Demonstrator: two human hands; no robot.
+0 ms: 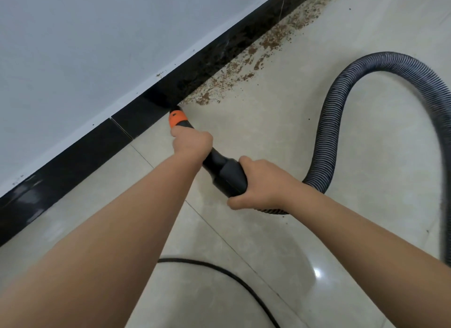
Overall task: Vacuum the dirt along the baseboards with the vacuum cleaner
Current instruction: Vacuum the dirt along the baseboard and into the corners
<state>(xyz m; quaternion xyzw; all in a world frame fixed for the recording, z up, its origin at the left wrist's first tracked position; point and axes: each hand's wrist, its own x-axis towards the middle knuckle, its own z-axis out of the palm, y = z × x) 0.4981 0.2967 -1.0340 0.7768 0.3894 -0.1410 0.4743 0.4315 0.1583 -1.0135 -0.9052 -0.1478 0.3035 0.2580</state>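
A black vacuum nozzle point(223, 167) with an orange tip point(177, 119) points at the foot of the black baseboard point(80, 152). My left hand point(191, 142) grips the nozzle just behind the orange tip. My right hand point(261, 182) grips the thick rear cuff where the ribbed hose point(341, 108) joins. Brown dirt point(246, 66) lies in a band along the baseboard, running from just beyond the tip toward the upper right. The tip's mouth touches the near end of that band.
The grey ribbed hose loops out to the right and back down the right edge. A thin black power cord point(234, 277) curves across the glossy beige tile floor point(305, 144) near my body. A white wall point(85, 47) rises above the baseboard.
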